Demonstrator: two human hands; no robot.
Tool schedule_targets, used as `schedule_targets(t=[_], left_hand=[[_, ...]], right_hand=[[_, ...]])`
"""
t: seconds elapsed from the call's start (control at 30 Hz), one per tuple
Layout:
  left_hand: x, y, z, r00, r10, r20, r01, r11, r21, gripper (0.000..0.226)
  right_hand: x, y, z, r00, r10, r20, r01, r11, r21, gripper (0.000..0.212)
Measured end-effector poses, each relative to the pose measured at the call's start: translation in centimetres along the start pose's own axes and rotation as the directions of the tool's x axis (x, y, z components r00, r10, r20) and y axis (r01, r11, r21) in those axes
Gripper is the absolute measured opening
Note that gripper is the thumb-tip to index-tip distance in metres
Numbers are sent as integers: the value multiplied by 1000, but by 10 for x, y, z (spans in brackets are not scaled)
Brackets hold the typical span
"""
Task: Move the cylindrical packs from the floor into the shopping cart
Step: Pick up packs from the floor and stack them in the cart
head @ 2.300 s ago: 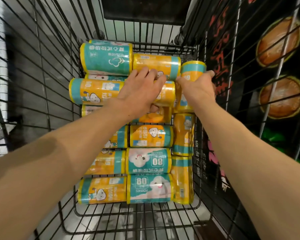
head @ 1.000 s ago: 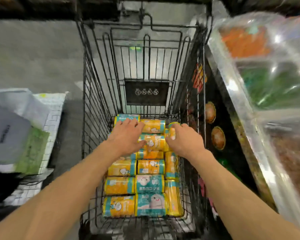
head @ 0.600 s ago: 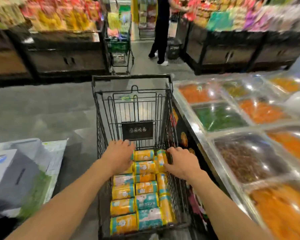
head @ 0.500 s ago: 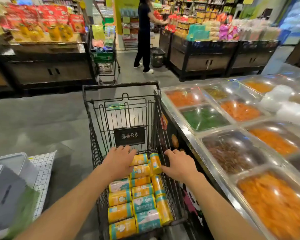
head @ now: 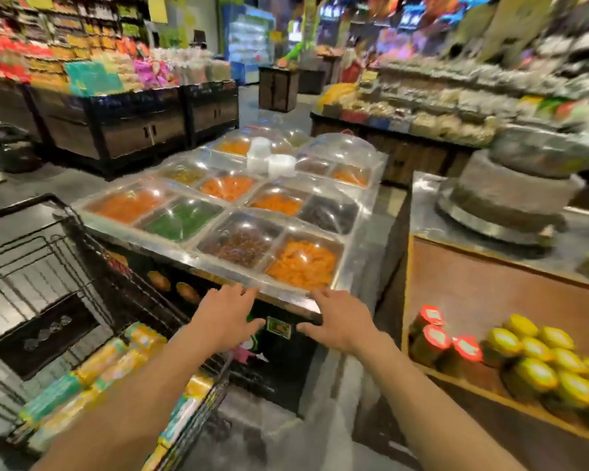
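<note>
Blurred yellow-and-teal cylindrical packs are lying on their sides inside the wire shopping cart, left of the left hand.

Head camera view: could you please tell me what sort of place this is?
A supermarket, most likely: a wire shopping cart, a counter of covered food trays and stocked shelves.

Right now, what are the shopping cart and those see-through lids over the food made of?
The shopping cart looks like metal wire with a dark coating: thin black bars form an open grid. The lids look like clear, glossy plastic: you can see the orange and green food through them, and the lights shine off their domes. The picture is blurry, so this is a guess.
</note>
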State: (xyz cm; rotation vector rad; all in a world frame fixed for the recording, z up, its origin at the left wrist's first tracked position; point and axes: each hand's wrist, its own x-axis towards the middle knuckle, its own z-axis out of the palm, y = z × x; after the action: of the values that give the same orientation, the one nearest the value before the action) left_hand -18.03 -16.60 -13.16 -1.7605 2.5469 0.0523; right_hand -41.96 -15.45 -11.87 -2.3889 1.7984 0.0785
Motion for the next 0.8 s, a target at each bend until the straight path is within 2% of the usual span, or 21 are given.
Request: schedule_targets(t=[0.17, 0.37, 0.47, 0.57, 0.8], left_hand=[[26, 144, -21, 943, 327, -60, -328, 945, -4, 69], [15, 345, -25, 776, 628, -66, -625, 778, 59, 66], [-7, 445, -22, 659, 749, -63, -748, 662, 46, 75], [-34, 541, -24, 546, 834, -80, -835, 549, 30, 65], [-96, 741, -34, 203, 978, -49, -976, 206, 75, 68]], right_hand=[[-129, 105, -1, 950, 303, -81, -303, 953, 6, 73], [-319, 192, 9, 772, 625, -114, -622, 780, 70, 69], [-420, 231, 16, 649, 756, -87, -747, 655, 114, 69], [-511, 260, 25, 521, 852, -54, -840, 523, 147, 79], [-682, 283, 42, 163, 985, -48, -961, 170, 218, 73]])
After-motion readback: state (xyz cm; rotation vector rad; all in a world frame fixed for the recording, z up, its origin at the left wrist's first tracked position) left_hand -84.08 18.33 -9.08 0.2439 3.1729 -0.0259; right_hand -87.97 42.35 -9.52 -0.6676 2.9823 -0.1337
